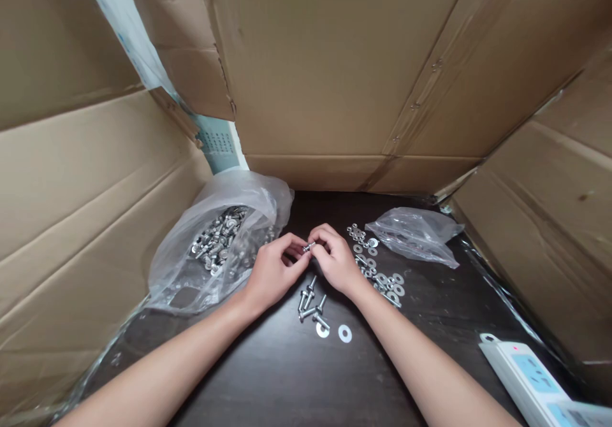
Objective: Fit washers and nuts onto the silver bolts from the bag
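Observation:
Over the middle of the dark table, my left hand (280, 264) and my right hand (335, 258) meet fingertip to fingertip. Pinched between them is a small metal bolt (308, 247); its far ends are covered by my fingers. Just below my hands lies a small group of bolts (310, 299), some with nuts or washers on them. Two flat washers rest nearby, one under a bolt tip and one loose washer (345, 333) to its right. Beside my right wrist spreads a pile of washers, nuts and bolts (382, 280), partly hidden by my forearm.
A clear plastic bag (167, 277) full of bolts lies open on the left. Another crumpled plastic bag (415, 229) is at the back right. A white power strip (530, 376) sits at the front right. Cardboard walls (344, 76) enclose the dark table (268, 376).

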`<action>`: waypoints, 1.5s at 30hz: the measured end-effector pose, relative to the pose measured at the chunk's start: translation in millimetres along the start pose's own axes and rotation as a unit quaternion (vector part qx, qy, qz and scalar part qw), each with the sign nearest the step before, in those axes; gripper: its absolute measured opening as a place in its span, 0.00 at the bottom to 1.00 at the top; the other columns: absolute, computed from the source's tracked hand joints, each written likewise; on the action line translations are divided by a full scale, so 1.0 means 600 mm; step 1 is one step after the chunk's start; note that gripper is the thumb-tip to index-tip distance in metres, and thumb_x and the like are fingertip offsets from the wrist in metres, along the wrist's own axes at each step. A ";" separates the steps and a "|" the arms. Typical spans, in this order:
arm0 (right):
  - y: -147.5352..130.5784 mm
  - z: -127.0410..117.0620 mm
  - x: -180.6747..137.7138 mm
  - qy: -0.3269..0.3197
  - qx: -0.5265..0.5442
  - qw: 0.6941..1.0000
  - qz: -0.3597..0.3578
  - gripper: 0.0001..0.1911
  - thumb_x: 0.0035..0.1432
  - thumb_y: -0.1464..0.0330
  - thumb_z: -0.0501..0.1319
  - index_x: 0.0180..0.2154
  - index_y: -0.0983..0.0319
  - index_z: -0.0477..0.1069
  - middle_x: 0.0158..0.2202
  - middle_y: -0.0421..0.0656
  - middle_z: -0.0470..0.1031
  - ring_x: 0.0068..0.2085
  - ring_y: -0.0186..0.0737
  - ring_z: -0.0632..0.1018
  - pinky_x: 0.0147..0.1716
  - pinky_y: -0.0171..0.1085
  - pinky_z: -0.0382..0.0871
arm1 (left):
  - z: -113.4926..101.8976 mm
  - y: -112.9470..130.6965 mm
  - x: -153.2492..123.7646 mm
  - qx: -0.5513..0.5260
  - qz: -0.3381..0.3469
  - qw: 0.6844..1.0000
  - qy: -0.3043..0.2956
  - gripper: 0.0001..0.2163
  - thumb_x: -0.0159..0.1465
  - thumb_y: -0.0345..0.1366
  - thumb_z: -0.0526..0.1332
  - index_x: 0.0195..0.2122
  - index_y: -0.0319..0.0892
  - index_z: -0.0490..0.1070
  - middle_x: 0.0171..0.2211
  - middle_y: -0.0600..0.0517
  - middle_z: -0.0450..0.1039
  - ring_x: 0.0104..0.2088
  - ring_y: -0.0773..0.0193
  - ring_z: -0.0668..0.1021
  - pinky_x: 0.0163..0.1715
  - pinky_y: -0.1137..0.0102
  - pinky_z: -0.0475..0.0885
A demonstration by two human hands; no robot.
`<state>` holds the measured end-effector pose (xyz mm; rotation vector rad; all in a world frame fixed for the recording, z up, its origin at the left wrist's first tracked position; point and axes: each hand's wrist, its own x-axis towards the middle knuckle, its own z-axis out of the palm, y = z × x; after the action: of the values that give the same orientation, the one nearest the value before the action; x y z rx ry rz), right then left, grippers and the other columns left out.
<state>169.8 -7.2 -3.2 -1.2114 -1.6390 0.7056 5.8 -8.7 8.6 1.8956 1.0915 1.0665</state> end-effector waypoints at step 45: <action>-0.009 0.003 0.002 0.003 0.003 0.998 0.064 0.05 0.52 0.67 0.56 0.29 0.60 0.70 0.24 0.37 0.68 0.26 0.35 0.68 0.27 0.35 0.60 | -0.002 -0.003 0.003 -0.013 -0.017 1.000 -0.004 0.04 0.63 0.32 0.64 0.38 0.42 0.76 0.34 0.52 0.81 0.34 0.63 0.82 0.33 0.72 0.76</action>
<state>166.1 -7.6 1.3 -1.3212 -1.5626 0.7851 4.5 -6.3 7.9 1.8526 1.0962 1.0481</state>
